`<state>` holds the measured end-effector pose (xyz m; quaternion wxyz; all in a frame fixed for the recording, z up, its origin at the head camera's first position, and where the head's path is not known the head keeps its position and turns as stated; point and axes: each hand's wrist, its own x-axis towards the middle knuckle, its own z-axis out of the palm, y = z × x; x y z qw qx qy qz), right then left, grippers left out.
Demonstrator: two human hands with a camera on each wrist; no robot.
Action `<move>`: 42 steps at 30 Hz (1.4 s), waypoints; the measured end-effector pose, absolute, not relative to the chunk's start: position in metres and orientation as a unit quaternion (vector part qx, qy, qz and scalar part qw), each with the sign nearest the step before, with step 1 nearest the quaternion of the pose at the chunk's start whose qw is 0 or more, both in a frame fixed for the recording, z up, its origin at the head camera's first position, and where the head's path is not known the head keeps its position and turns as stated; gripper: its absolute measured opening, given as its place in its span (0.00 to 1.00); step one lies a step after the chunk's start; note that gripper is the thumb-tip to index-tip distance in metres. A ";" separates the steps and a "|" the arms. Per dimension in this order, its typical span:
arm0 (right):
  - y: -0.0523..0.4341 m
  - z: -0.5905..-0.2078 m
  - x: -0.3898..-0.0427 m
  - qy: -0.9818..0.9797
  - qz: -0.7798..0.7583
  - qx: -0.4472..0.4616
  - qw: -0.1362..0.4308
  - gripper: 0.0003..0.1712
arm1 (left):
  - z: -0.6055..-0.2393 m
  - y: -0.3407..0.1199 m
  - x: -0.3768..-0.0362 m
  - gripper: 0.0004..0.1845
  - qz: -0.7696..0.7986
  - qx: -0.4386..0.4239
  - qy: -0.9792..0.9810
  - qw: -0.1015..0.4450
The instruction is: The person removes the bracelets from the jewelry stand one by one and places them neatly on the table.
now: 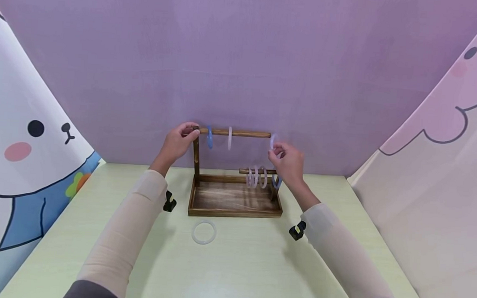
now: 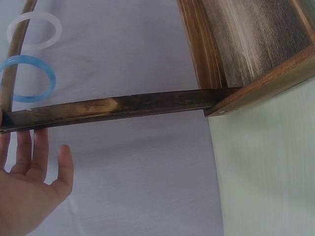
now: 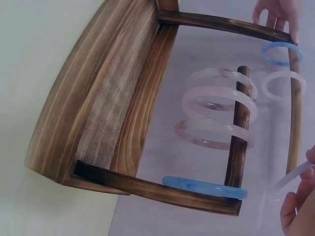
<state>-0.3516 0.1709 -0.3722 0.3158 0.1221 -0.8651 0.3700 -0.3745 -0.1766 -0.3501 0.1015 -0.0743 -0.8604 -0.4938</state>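
Note:
A wooden bangle stand (image 1: pixel 235 214) has a tall post at its left and a shorter one at its right, each carrying a bar. At the top of the tall post, my left hand (image 1: pixel 178 141) grips the corner, thumb in front and fingers behind. My right hand (image 1: pixel 288 163) pinches a pale bangle (image 1: pixel 272 141) at the free right end of the upper bar (image 1: pixel 249 134). On that bar hang a blue bangle (image 2: pixel 34 98) and a whitish bangle (image 1: pixel 229 138). Several pinkish, marbled bangles (image 3: pixel 216 93) and a blue bangle (image 3: pixel 204 187) hang from the lower bar (image 3: pixel 237 162).
A clear whitish bangle (image 1: pixel 203 243) lies flat on the pale table (image 1: pixel 240 270) in front of the stand's tray. Behind the stand rises a purple cloth wall (image 1: pixel 243 54). Printed cartoon panels stand on both sides.

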 end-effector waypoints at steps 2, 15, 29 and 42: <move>0.171 -0.373 -0.350 -0.864 0.369 0.132 0.317 0.09 | -0.350 -0.176 -0.374 0.23 -0.494 -0.073 -0.860 0.101; 0.169 -0.375 -0.338 -0.860 0.341 0.190 0.328 0.09 | -0.350 -0.177 -0.374 0.24 -0.496 -0.075 -0.859 0.102; 0.162 -0.375 -0.317 -0.862 0.345 0.237 0.286 0.10 | -0.351 -0.177 -0.375 0.23 -0.495 -0.074 -0.860 0.102; 0.157 -0.387 -0.297 -0.855 0.327 0.307 0.261 0.10 | -0.350 -0.176 -0.372 0.23 -0.498 -0.076 -0.858 0.103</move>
